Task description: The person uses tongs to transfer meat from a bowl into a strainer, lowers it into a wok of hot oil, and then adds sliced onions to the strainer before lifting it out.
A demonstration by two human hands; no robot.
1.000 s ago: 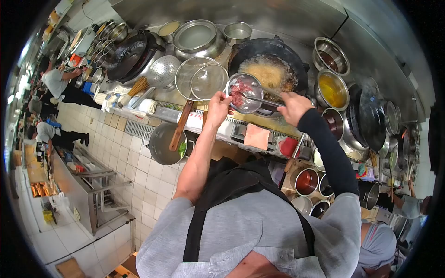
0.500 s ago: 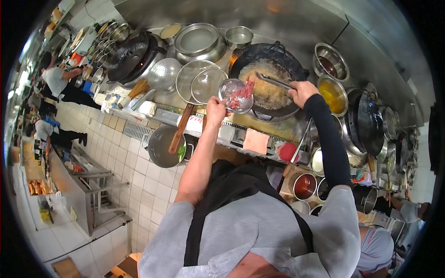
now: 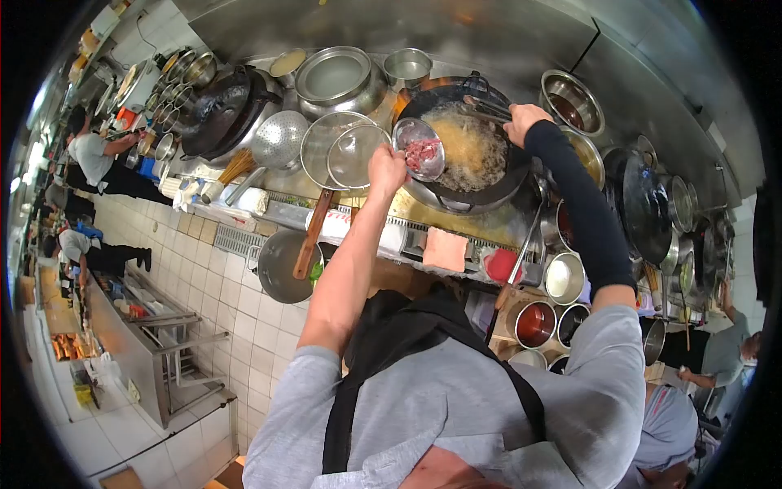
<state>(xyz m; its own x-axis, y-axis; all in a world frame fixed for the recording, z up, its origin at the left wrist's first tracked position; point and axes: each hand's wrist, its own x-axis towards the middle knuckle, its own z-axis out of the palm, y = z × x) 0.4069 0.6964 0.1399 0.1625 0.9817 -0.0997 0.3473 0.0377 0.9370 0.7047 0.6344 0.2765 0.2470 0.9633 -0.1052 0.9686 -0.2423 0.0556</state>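
Note:
My left hand [image 3: 387,169] is closed on the rim of a small bowl [image 3: 405,134], tilted over the near left part of a large black wok [image 3: 511,181]. Pinkish-red raw meat pieces [image 3: 422,153] lie inside the bowl. Pale, foaming oil [image 3: 464,147] bubbles in the wok. Above the wok's far right side, my right hand [image 3: 525,122] grips metal tongs [image 3: 487,106], their tips pointing left and away from me. Whether the tips hold anything is too small to make out.
Left of the wok are wire strainers [image 3: 316,147], a perforated ladle [image 3: 279,138] and a lidded steel pot [image 3: 334,77]. Steel bowls [image 3: 573,102] stand to the right. A pot [image 3: 285,267] sits low at left, and sauce containers [image 3: 535,323] near my right side. Other people work farther off.
My right hand has drawn the tongs back from the middle of the oil to the wok's far right side. The meat that stood up at the bowl's edge now lies lower in the bowl.

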